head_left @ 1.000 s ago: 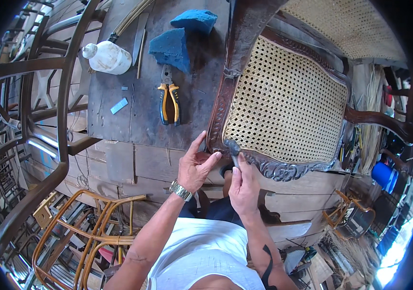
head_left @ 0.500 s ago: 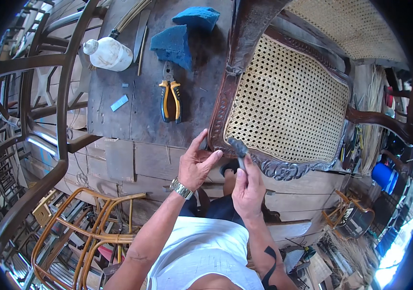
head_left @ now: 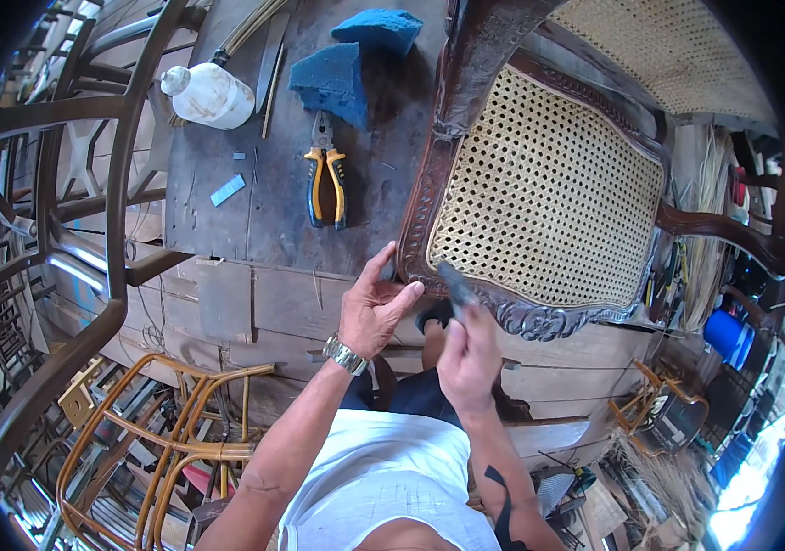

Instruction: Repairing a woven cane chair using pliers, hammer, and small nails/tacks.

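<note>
white bottle (head_left: 213,96) | two blue chunks (head_left: 330,83) | tan tubular frame (head_left: 216,451)

Your hands: you show two, a left hand (head_left: 370,317) and a right hand (head_left: 468,363).
Hammer (head_left: 455,285): you have just one.
Wristwatch (head_left: 345,355): you wear one.
Cane panels: you face two, a nearer panel (head_left: 549,193) and a farther panel (head_left: 663,55).
Pliers (head_left: 315,188): you have one pair.
Foam blocks: you can count two, an upper block (head_left: 379,31) and a lower block (head_left: 329,84).
Pale strips: you have two, a longer strip (head_left: 227,190) and a shorter strip (head_left: 239,156).
White bottle (head_left: 213,95): you have one here.
</note>
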Available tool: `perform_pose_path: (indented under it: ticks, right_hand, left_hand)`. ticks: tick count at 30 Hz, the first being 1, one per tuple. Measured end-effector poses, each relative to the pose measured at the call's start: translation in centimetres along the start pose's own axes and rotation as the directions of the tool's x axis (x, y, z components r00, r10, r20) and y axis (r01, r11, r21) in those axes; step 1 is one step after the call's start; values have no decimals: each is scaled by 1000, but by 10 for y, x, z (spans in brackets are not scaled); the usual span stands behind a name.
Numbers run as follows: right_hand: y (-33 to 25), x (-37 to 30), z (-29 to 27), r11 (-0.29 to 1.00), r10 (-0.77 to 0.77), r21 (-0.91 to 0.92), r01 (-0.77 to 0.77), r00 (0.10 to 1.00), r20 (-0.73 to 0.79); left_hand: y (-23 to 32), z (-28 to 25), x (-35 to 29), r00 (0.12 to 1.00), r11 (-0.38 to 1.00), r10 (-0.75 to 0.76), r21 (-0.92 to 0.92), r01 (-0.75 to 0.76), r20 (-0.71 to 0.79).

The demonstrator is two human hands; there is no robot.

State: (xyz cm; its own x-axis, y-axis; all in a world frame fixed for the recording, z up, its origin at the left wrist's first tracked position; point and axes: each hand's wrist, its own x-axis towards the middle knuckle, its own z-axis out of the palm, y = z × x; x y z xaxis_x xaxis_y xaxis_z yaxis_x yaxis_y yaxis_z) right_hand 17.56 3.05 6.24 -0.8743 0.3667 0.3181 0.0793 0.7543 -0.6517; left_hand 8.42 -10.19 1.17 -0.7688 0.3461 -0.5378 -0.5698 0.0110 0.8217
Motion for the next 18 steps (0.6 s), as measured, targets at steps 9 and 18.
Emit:
perform_pose_path:
  ticks: [9,18]
  right_hand:
    - [4,-9,7,998,36,55,-31,995,-98]
    - [-3,-2,3,995,54,92,-49,997,-55]
  left_hand:
    - [-7,-1,2,1000,1000,-20,12,20,-2]
    - [-13,-6,5,1000,1000,-14,-5,14,9]
